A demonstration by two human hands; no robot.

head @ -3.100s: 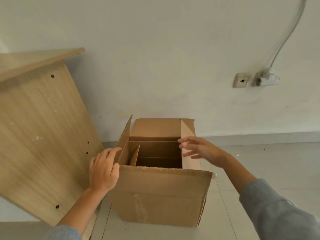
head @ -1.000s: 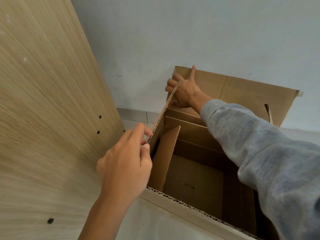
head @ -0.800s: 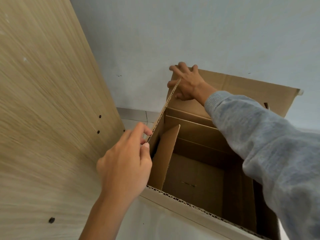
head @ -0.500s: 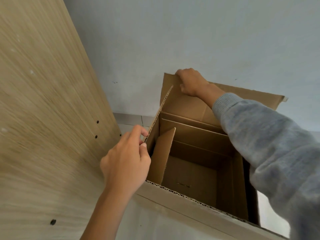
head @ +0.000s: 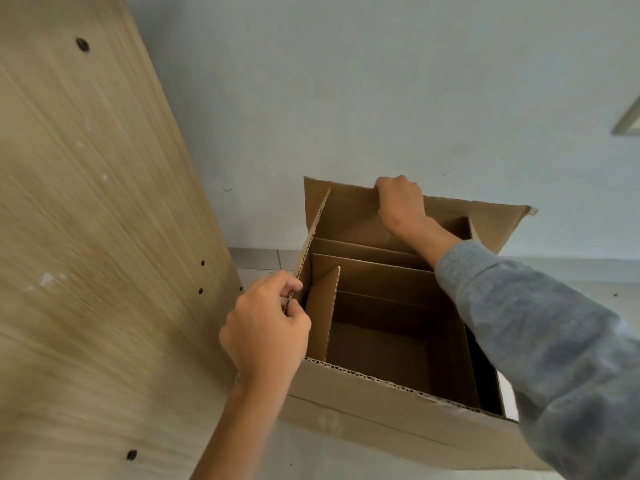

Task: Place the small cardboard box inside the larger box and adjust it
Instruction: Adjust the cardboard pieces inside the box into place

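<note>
A: We stand before a pale wall (head: 346, 81), floor tiles showing beneath it, and at far left a wooden board (head: 86, 237) leans with its dark screw holes.

B: Next rightward, our left hand (head: 265, 327) is closed in a pinch, thumb and forefinger on the corrugated edge of the left flap (head: 313, 237) of the larger box (head: 398, 414). That pinch looks the same as a second ago.

A: Inside, the small cardboard box (head: 384, 351) already sits low, open-topped, one of its flaps (head: 322, 313) standing up near the left wall. A dark gap shows on its right side, so we judge it sits closer to the left wall.

B: Then our right hand (head: 401, 202). A second ago it lay with fingers spread against the back flap (head: 353, 213); now the fingers curl over that flap's top edge, closed on it.

A: Three seconds back, both hands merely hovered at the rim, and we viewed the carton from farther off.

B: So placement seems done; we judge this to be the adjusting, with flaps held clear.
</note>
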